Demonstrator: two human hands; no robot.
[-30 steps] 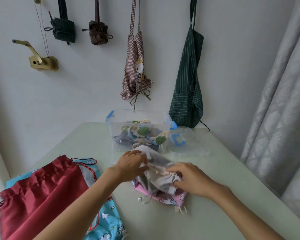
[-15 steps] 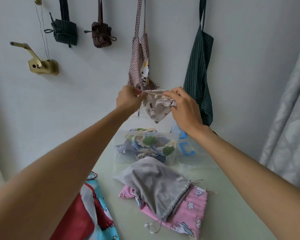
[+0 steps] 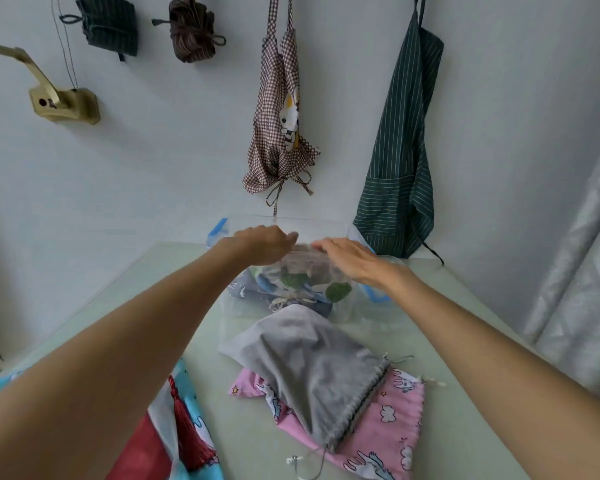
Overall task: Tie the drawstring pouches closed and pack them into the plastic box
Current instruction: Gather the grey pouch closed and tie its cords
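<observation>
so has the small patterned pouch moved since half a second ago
Yes. It came down from in front of the checked apron into the plastic box, under both hands.

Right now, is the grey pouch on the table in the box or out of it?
Out. The grey pouch lies on the table, on top of a pink pouch, just in front of the plastic box.

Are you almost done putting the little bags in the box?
Partly. Several pouches already sit in the plastic box. The left hand and right hand are over the box, pressing another one down. Left: the grey pouch, the pink pouch under it, and the red and blue ones.
</observation>
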